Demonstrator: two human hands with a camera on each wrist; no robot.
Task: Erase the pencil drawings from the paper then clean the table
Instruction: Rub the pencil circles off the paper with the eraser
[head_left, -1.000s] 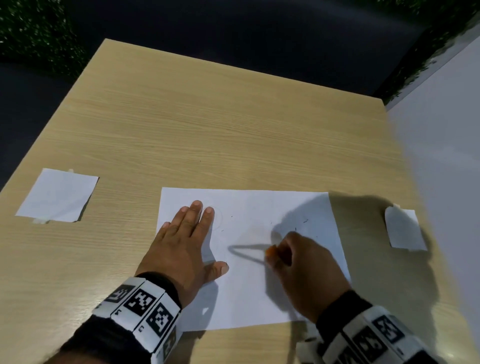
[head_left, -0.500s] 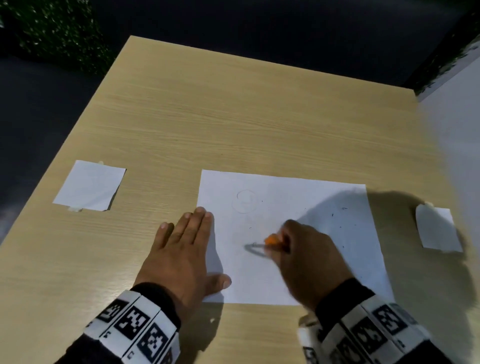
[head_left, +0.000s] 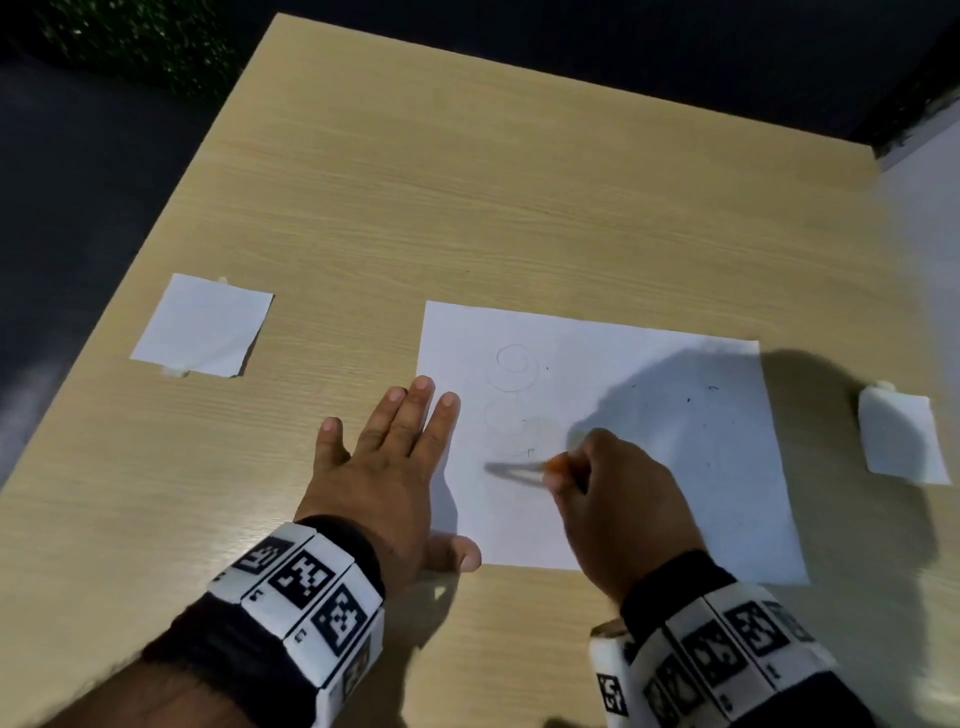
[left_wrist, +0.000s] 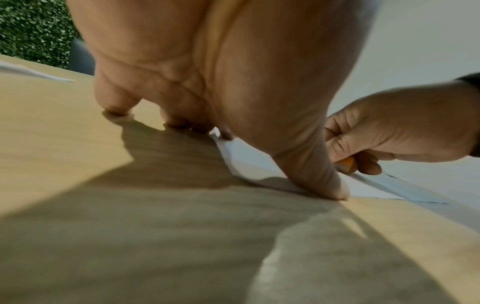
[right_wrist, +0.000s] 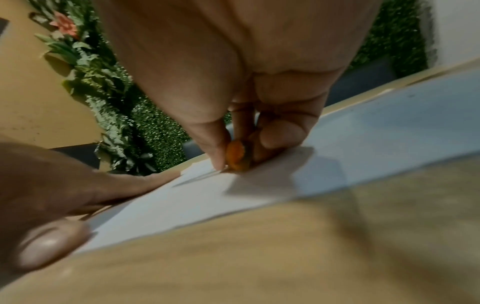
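A white sheet of paper (head_left: 649, 441) lies on the wooden table (head_left: 467, 197), with faint pencil circles (head_left: 511, 366) near its left side. My left hand (head_left: 395, 457) lies flat, fingers straight, on the paper's left edge, thumb at the lower corner. My right hand (head_left: 613, 488) pinches a small orange eraser (head_left: 558, 464) and presses it on the paper. In the right wrist view the eraser (right_wrist: 236, 156) sits between thumb and fingers, touching the sheet (right_wrist: 363, 144). The left wrist view shows my thumb (left_wrist: 319, 176) on the paper's corner and the eraser (left_wrist: 346, 164).
A small white paper square (head_left: 202, 325) lies at the table's left side, another (head_left: 901, 441) near the right edge. Dark specks (head_left: 688, 400) dot the sheet's right half. The table's far half is bare wood. A white wall (head_left: 924, 218) stands to the right.
My left hand has slid left, off the middle of the sheet to its left edge. My right hand with the eraser stays on the paper, rubbing. The head camera has turned left.
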